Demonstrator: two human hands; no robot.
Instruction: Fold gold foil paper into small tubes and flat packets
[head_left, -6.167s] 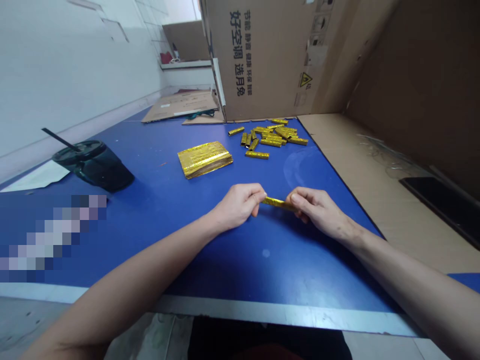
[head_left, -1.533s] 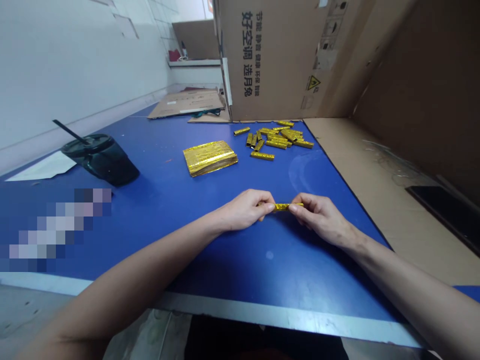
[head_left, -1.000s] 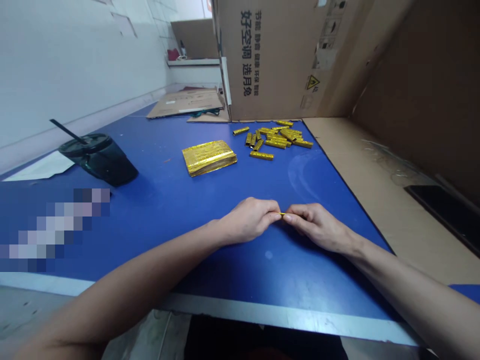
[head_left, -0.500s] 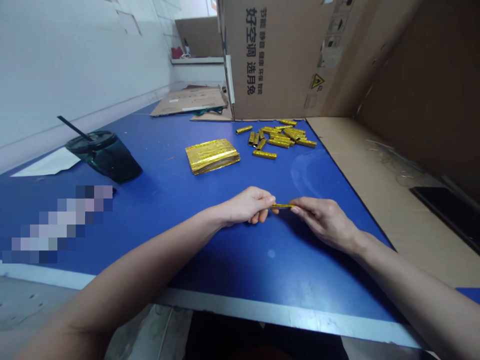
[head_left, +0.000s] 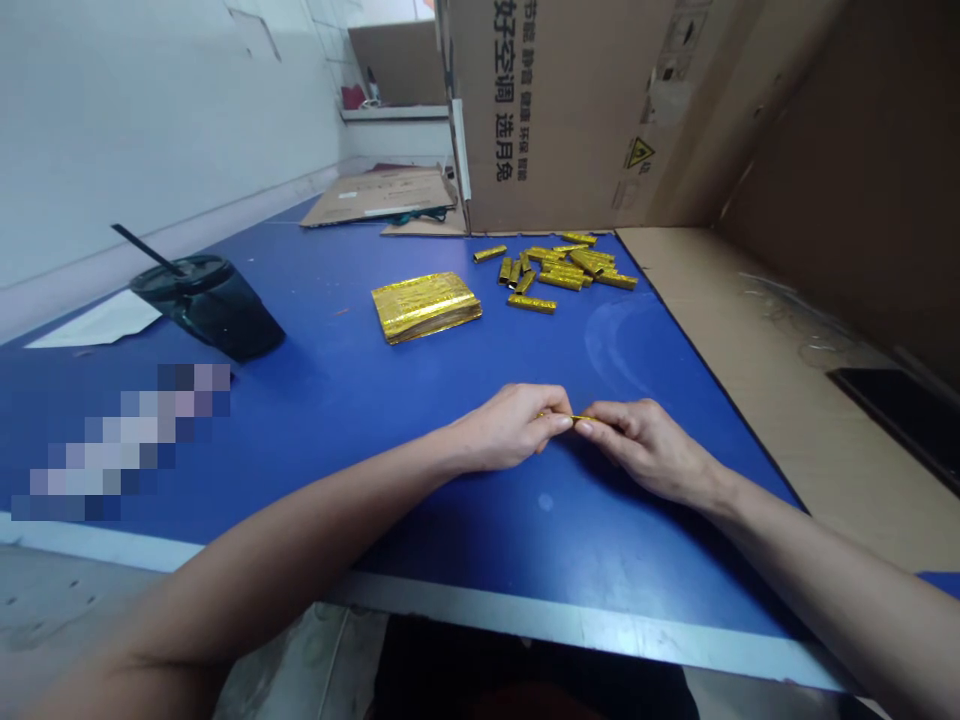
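Between my two hands is a narrow folded strip of gold foil paper (head_left: 574, 418), mostly covered by the fingers. My left hand (head_left: 529, 425) pinches one end with thumb and forefinger, and my right hand (head_left: 637, 440) pinches the other. The hands nearly touch, just above the blue tabletop (head_left: 450, 540). Beyond them lies a stack of gold foil paper sheets (head_left: 426, 305). To its right, several folded gold foil pieces (head_left: 566, 268) are scattered in a loose pile, with one piece (head_left: 532, 304) lying at the near side.
A dark cup with a straw (head_left: 217, 305) stands at the left on the table. A large cardboard box (head_left: 570, 120) rises behind the gold pieces. Flat cardboard (head_left: 382, 192) lies at the back, and more cardboard (head_left: 720, 330) borders the table's right side.
My left hand has slid right along the strip and closed in on my right hand. Less of the gold paper shows between them.
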